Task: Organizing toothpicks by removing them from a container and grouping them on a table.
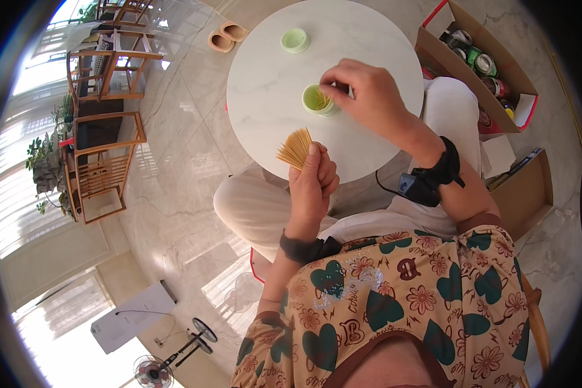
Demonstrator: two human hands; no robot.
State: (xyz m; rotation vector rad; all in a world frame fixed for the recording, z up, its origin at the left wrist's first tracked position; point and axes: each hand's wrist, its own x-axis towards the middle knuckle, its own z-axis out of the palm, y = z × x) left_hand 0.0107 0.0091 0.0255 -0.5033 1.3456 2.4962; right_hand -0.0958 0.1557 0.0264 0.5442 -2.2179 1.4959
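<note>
A fanned bundle of thin wooden sticks, seemingly toothpicks (296, 148), is gripped in my left hand (314, 172) near the table's front edge. My right hand (366, 92) is over the rim of a small light green cup (312, 103), its thumb and fingertips close together. Several toothpicks lean inside this cup, just beneath those fingertips. Whether anything is pinched there is hidden. Farther back stands a second light green piece (295, 40), a shallow cup or lid. Both green pieces rest on a round white table (266, 87).
An open cardboard box (509, 102) with cans and bottles stands right of the table, and a flatter carton (526, 199) is nearer. Slippers (228, 36) lie on the floor at left. Wooden chairs (106, 160) and a fan (153, 371) are farther off.
</note>
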